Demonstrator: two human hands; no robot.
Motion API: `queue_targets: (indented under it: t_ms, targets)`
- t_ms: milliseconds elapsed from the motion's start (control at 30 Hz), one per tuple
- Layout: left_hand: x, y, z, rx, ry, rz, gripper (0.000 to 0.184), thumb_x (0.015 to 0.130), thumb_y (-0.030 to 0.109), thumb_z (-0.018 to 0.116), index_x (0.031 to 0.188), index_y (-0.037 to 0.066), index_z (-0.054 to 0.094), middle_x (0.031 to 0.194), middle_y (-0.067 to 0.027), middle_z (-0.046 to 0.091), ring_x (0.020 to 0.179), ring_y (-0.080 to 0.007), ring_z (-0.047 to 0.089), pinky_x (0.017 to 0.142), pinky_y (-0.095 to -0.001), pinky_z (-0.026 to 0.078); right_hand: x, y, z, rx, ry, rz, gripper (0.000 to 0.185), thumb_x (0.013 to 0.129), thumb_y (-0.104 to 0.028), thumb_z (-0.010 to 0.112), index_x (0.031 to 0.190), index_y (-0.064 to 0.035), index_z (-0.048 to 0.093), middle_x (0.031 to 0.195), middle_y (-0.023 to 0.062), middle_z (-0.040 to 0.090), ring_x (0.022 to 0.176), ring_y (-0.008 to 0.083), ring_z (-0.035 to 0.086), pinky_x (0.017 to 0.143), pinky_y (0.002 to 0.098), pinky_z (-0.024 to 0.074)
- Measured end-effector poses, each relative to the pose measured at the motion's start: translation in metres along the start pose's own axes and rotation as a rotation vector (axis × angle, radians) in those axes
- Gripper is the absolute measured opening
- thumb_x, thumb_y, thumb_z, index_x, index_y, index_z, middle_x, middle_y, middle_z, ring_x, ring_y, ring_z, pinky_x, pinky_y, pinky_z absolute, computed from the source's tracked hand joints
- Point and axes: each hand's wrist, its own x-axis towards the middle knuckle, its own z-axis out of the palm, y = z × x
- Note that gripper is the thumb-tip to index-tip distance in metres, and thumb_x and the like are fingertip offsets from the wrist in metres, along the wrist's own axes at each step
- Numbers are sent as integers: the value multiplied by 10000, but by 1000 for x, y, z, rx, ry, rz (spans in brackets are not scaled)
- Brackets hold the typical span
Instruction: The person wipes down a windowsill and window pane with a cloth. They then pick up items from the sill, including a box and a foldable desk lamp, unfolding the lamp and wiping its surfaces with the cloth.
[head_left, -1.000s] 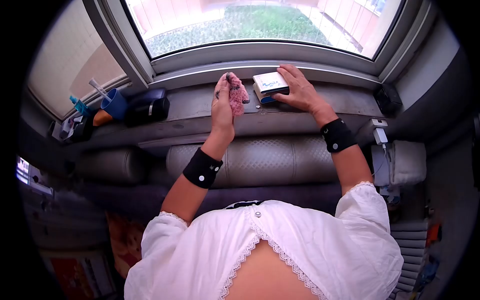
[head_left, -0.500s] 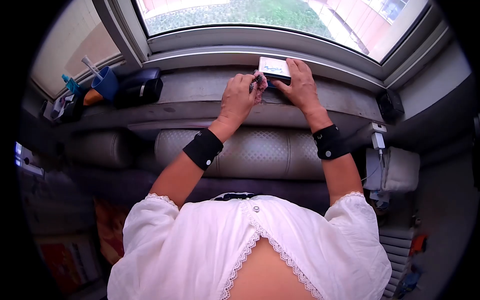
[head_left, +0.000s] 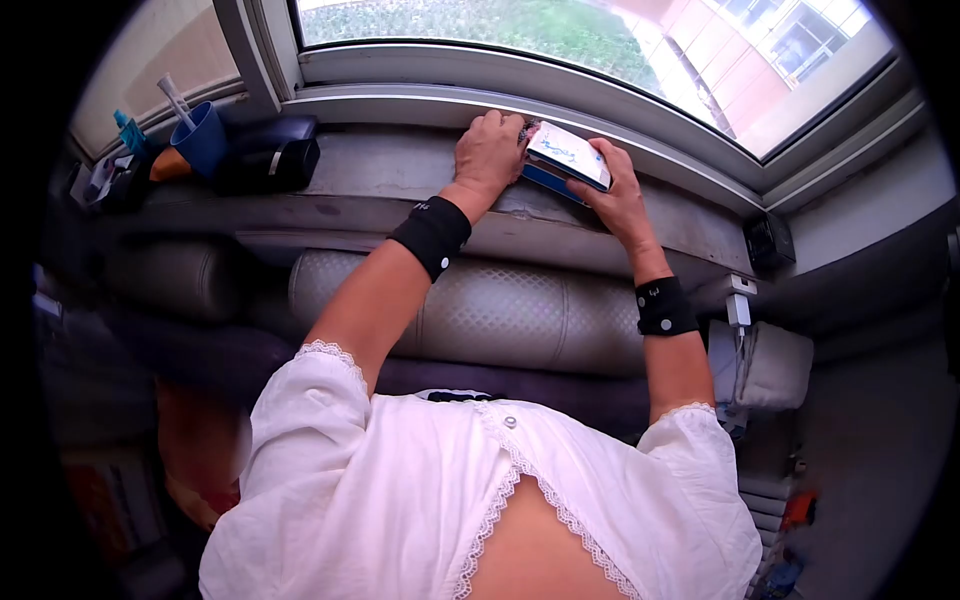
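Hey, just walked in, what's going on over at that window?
A person has both hands over the window sill. The right hand grips the right end of a white-topped box with blue patterning. The left hand is closed around a pink cloth, mostly hidden, at the box's left end. Whether the box rests fully on the sill is hard to tell. Off to the left are a blue cup and a black case.
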Motion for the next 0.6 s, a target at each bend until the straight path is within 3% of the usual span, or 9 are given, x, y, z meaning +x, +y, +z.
queue_targets:
  t_ms: [100, 133, 333, 467, 600]
  targets:
    - [-2, -4, -12, -5, -162, 26, 172, 801, 255, 576, 886, 107, 600, 887, -114, 566, 858, -310, 561, 734, -410, 478, 0, 4, 1, 36, -9, 6, 597, 693, -235, 745, 1169, 2, 473, 1132, 128, 496, 1074, 257, 477, 935, 308, 361]
    - [0, -7, -16, -3, -220, 39, 169, 798, 253, 579, 886, 110, 599, 887, -110, 565, 866, -305, 561, 740, -408, 478, 0, 7, 3, 12, 11, -33, 629, 663, -249, 763, 1169, -10, 477, 1134, 149, 502, 1084, 296, 464, 946, 348, 363]
    - [-28, -11, -37, -125, -159, 174, 168, 814, 212, 576, 910, 77, 602, 832, -107, 543, 851, -301, 540, 734, -399, 445, 2, 9, 6, 29, 88, -104, 600, 668, -258, 754, 1156, -9, 508, 1137, 147, 503, 1098, 299, 462, 946, 352, 370]
    - [-38, -10, -52, -212, -216, 218, 208, 810, 238, 569, 930, 73, 606, 837, -109, 543, 835, -299, 532, 727, -390, 432, -5, -8, 5, -193, 175, -50, 546, 682, -293, 747, 1115, -18, 557, 1087, 143, 515, 1047, 289, 505, 879, 348, 426]
    - [-41, -9, -59, -353, -284, 11, 378, 751, 383, 618, 969, 75, 600, 895, -117, 559, 869, -285, 551, 752, -368, 438, -11, -12, 11, -263, 238, -73, 499, 724, -319, 715, 1105, -31, 573, 1046, 136, 529, 958, 290, 555, 807, 348, 471]
